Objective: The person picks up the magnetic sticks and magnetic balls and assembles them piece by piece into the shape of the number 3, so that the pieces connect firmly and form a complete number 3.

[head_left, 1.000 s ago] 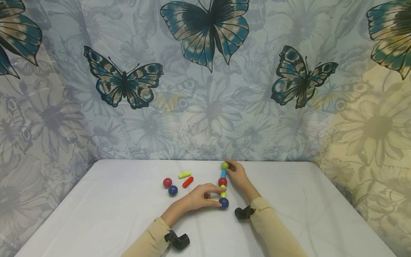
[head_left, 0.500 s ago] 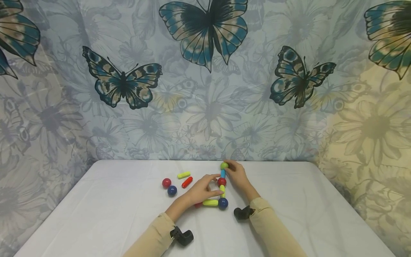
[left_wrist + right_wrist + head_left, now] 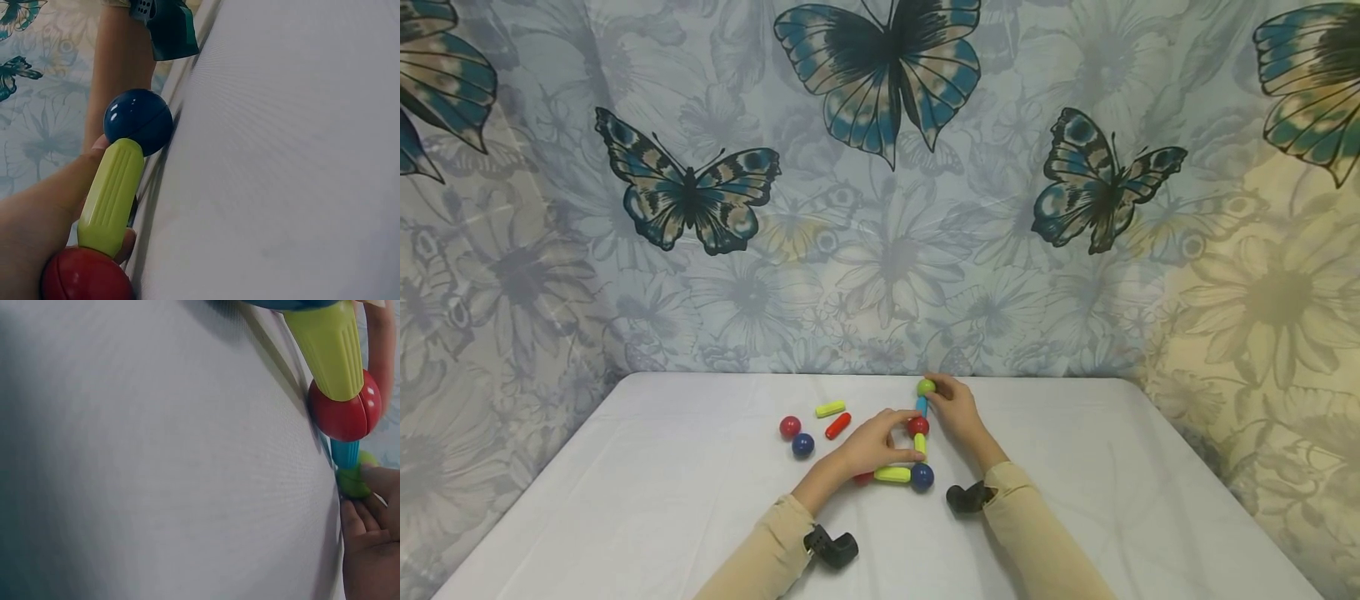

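In the head view a toy chain of balls and rods forms an L on the white table. A green ball (image 3: 927, 387) tops it, followed by a blue rod (image 3: 921, 406), a red ball (image 3: 918, 427), a yellow rod (image 3: 921, 446) and a dark blue ball (image 3: 922, 477). Leftward from there run another yellow rod (image 3: 111, 197) and a second red ball (image 3: 87, 275). My left hand (image 3: 876, 444) spans the middle red ball and upright yellow rod between forefinger and thumb. At the far end my right hand (image 3: 957, 408) pinches the green ball.
Left of the chain lie a loose red ball (image 3: 790, 427), a dark blue ball (image 3: 802, 445), a yellow rod (image 3: 831, 409) and a red rod (image 3: 838, 425). A butterfly-print cloth (image 3: 895, 275) hangs behind the table (image 3: 625, 500).
My left hand has moved from the corner dark blue ball up to the middle red ball, uncovering the lower yellow rod. The right hand stays at the green ball.
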Tool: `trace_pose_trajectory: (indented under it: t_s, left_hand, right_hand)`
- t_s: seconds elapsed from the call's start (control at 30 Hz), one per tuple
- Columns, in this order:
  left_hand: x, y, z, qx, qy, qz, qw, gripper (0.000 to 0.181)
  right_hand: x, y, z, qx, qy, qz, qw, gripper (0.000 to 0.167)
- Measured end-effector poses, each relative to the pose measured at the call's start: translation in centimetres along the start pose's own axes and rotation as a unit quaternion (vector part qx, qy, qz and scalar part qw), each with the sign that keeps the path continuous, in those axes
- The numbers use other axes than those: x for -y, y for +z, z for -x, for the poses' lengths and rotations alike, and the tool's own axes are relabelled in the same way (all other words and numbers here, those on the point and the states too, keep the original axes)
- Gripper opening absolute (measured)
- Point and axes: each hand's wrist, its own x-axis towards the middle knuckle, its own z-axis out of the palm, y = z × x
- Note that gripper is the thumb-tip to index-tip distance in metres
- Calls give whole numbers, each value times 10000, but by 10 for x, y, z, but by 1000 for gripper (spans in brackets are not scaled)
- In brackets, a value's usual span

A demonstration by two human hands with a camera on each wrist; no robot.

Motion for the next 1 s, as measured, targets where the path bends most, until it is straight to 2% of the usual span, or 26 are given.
trace_pose_trajectory:
  t_s: [0.27,0.63,1.0]
  left_hand:
    - [0,1,2,-26,-76,223,9997,70]
    - [0,0,2,-74,-19,371,9993,70]
    - [1,1,1,-85,-132,406,9991,74]
  right_hand:
    - [0,1,0,19,118,-30,9999,36]
    - [0,1,-2,261,-22,57,9996,35]
    - [3,1,3,177,60,-362,9992,34]
